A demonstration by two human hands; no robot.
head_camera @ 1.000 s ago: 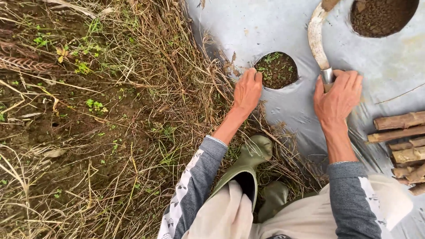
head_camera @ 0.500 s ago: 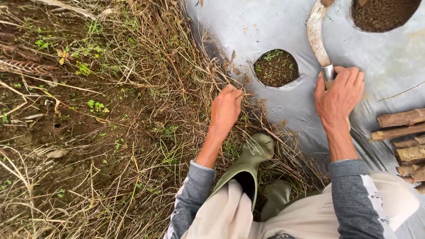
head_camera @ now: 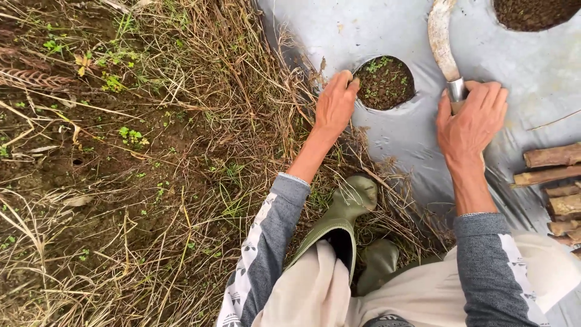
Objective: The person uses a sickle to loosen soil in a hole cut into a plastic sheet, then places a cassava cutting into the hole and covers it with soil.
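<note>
Left hand (head_camera: pixel 334 106) at the planting hole (head_camera: pixel 385 82), right hand (head_camera: pixel 472 124) on the sickle (head_camera: pixel 443 45).
Left fingers spread loose on the hole's left rim, holding nothing; right grip is clamped round the sickle's handle, blade running away toward the plastic sheet's (head_camera: pixel 387 27) far edge.

The left hand (head_camera: pixel 336 104) has come back up out of the dry grass (head_camera: pixel 200 121), where it was pinching at straw half a second ago, and its fingers (head_camera: pixel 346 82) now rest at the left rim of the round planting hole (head_camera: pixel 385 83) in the grey plastic sheet (head_camera: pixel 387 30) — much where it lay a second ago. The forearm has stretched out with it, so more of the grey patterned sleeve (head_camera: pixel 266 242) shows. The right hand (head_camera: pixel 473 121) and the curved sickle (head_camera: pixel 443 42) it grips sit slightly higher in view — as does the hole.
</note>
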